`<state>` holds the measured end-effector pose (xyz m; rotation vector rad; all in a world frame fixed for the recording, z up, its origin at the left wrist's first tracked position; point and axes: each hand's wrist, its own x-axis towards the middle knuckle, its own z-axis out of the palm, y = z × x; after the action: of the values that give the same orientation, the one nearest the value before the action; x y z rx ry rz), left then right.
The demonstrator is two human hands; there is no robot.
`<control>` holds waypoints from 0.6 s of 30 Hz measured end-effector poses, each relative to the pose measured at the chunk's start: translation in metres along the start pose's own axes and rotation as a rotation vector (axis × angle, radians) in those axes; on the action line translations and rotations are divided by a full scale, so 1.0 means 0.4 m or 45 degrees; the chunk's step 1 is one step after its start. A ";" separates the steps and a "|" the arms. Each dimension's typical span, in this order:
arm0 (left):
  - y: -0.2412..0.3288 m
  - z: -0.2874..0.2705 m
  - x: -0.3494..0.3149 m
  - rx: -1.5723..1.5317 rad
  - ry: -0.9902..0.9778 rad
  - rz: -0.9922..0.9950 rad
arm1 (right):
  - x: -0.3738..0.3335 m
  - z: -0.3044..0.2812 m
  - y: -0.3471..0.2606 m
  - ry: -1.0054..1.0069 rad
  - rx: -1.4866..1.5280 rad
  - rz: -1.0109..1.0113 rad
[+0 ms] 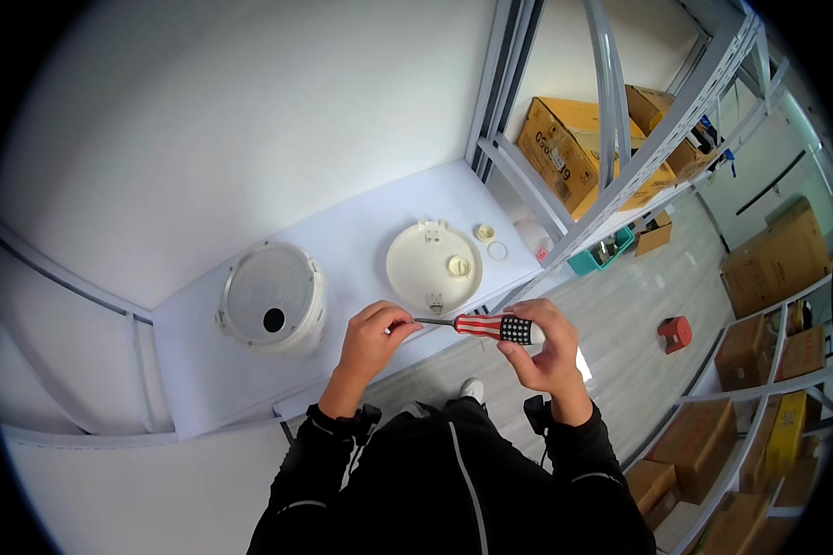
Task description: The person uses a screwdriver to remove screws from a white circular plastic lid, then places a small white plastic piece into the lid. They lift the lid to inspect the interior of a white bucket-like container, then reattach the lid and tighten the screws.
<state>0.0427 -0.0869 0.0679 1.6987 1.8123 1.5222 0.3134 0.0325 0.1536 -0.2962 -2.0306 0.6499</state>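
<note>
A person's two bare hands hold a screwdriver [491, 326] level in front of the body, just beyond the near edge of a white table [194, 375]. The right hand [551, 347] is half curled around the handle's butt end, thumb below and fingers above. The left hand [370, 342] has thumb and fingertips pinched closed at the shaft's tip; whether a small part sits between them is too small to tell. The screwdriver points to nine o'clock: a slim dark shaft, then a bulging handle with red and white stripes, a black section dotted with white stars, and a pale end. At eleven o'clock from it lies a round cream lid [412, 268] with fittings at its edge and a small cream cap [458, 267] resting inside. Near twelve o'clock are a cream collar [484, 233] and a thin pale ring [497, 251]. At nine o'clock stands a white drum [254, 282], its grey top pierced by a black round hole.
</note>
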 end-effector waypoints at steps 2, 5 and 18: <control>0.002 -0.006 -0.007 0.000 0.019 0.028 | 0.000 0.005 -0.010 -0.021 -0.011 -0.001; 0.000 -0.019 -0.016 0.008 0.003 0.040 | 0.002 0.013 -0.023 -0.039 -0.003 0.003; 0.023 -0.020 -0.013 0.144 -0.056 0.173 | 0.003 0.002 -0.038 -0.153 0.012 0.011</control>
<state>0.0438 -0.0971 0.0761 1.9278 1.8262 1.4449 0.3128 0.0202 0.1627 -0.2661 -2.1408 0.6973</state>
